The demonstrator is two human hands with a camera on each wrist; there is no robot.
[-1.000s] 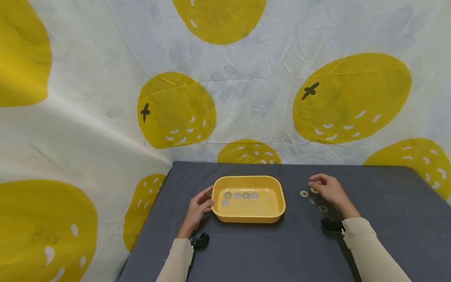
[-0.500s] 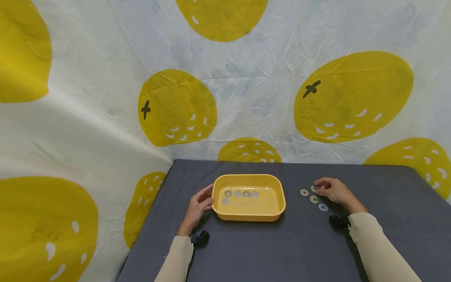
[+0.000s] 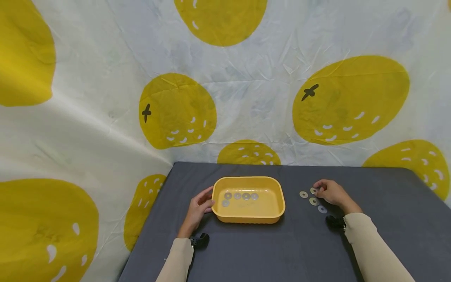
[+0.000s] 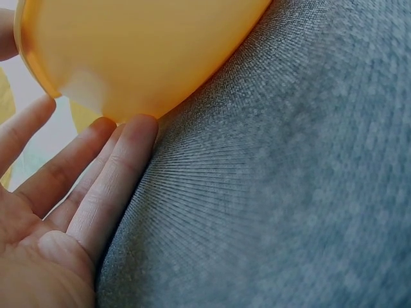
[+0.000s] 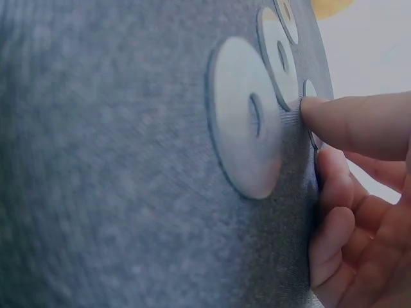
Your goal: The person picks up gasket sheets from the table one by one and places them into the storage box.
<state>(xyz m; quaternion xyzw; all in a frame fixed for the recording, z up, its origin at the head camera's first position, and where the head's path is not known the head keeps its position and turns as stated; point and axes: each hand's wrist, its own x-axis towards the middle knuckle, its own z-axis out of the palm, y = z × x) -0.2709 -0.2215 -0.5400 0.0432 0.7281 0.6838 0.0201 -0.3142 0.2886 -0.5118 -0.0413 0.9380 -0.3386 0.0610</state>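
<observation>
At the left end of a yellow plastic tray [image 3: 248, 219], my left hand [image 3: 197, 211] rests extended fingers against the wall. In the left wrist view, the fingertips touch the underside curve of the tray [image 4: 141, 51]. Several flat metal washers [image 3: 255, 196] lie inside on its floor. To the right of the tray, my right hand [image 3: 332, 192] pinches at a washer [image 3: 312, 190] on the table, thumb and index finger at its right edge. The right wrist view shows the thumb touching that washer [image 5: 311, 93], partly hidden by the fingers. Nearby lie three more washers [image 5: 244, 119].
A dark grey cloth covers the table [image 3: 260, 254]. Behind and to the left hangs a white curtain [image 3: 253, 105] printed with large yellow fruit. A black wrist device [image 3: 201, 241] is strapped to my left wrist, another [image 3: 334, 223] to my right.
My right hand has shifted slightly right and nearer, its fingertips now at the right edge of the far washer, which shows more. My left hand and the tray stay in place.
</observation>
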